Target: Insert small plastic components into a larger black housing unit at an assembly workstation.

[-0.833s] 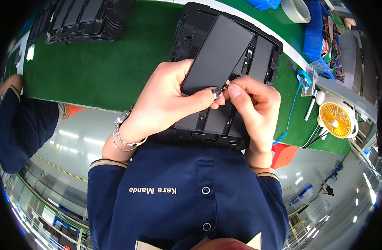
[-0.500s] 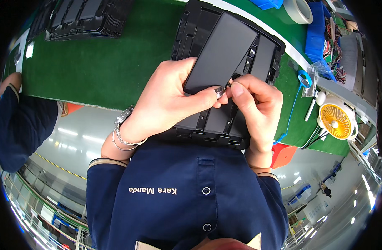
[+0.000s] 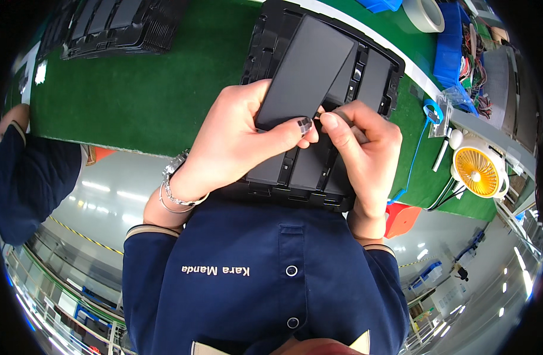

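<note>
Black panel (image 3: 307, 71) slants over the tray (image 3: 270, 41) at upper centre, its lower end gripped in the left hand (image 3: 239, 130); the right hand (image 3: 366, 142) pinches closed beside that end, contents unclear. Fine fingertip work seems underway; next calls for steady support.

Our left hand (image 3: 239, 133) in a grip, its thumb (image 3: 280, 136) stretched toward our right hand (image 3: 369, 145), whose thumb and forefinger (image 3: 359, 110) close in a pinch, other fingers (image 3: 361, 136) curled beneath, our fingertips (image 3: 312, 137) just beside one another, both wrists (image 3: 373, 198) angled inward, our bare forearms (image 3: 369, 225) converging.
</note>
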